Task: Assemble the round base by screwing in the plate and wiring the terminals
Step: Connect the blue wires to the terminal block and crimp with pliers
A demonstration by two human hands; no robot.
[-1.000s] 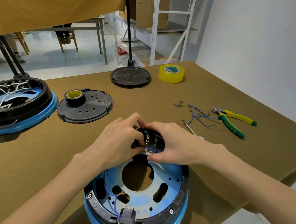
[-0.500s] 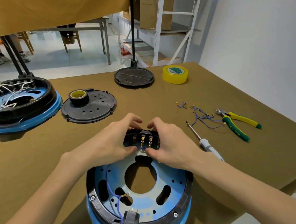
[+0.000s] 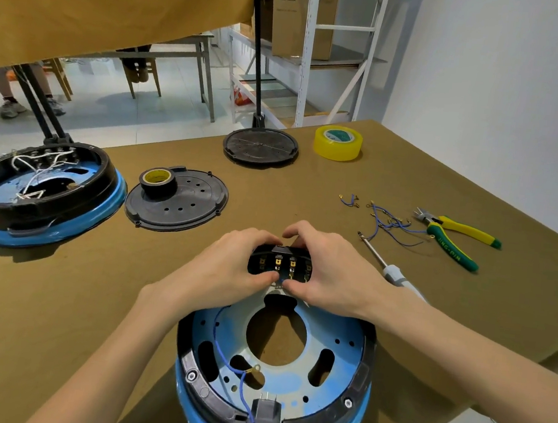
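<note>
left hand (image 3: 230, 268) and right hand (image 3: 329, 271): each grip curled round the black terminal block (image 3: 279, 263), thumbs meeting at its lower edge | block sat at far rim of round base (image 3: 273, 383), at the bench's (image 3: 55, 291) near edge | screwdriver (image 3: 389, 264), loose wires (image 3: 387, 219), pliers (image 3: 457, 237) toward the right edge
</note>
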